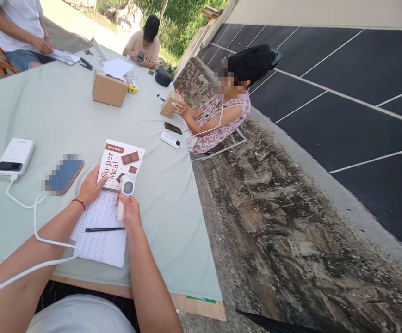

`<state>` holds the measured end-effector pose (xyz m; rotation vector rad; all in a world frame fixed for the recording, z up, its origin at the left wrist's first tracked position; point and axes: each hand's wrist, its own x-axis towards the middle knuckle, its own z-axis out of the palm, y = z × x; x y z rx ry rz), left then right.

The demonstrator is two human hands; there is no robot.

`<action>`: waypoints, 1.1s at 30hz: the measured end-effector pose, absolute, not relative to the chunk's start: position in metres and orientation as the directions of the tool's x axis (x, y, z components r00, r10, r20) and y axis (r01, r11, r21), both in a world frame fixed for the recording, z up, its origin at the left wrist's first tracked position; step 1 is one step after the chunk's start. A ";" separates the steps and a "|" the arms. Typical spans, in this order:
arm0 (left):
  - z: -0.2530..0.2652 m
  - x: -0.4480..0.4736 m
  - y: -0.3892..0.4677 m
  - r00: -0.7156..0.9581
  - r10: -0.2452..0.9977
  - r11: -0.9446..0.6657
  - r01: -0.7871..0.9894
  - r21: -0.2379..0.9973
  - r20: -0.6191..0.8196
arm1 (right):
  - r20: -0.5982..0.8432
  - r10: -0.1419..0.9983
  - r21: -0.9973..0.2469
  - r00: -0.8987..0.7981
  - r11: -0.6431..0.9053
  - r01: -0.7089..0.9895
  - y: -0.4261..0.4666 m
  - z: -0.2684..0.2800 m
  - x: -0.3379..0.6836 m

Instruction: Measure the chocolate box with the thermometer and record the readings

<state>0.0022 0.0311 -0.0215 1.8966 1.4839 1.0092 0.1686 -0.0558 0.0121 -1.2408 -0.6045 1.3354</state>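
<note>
My right hand (130, 212) grips a white handheld device with a small blue screen (127, 187), its head pointed at a white "Super Meal" box (120, 162) lying flat on the pale green table cover (48, 111). My left hand (90, 187) rests on the near left edge of that box, fingers spread. Under both hands lies a printed sheet (100, 231) with a black pen (105, 229) across it.
A white power bank (15, 156) with a white cable (37, 222) and a phone (64, 174) lie to the left. Farther off are a cardboard box (109, 89), papers and small items. A person in a floral top (218, 120) holds a small box; two others sit at the far end.
</note>
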 end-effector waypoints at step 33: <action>0.005 -0.001 0.032 0.165 0.977 -0.209 0.641 0.739 0.134 | -0.145 0.930 -0.959 0.337 -0.048 -0.279 -0.132 0.083 0.200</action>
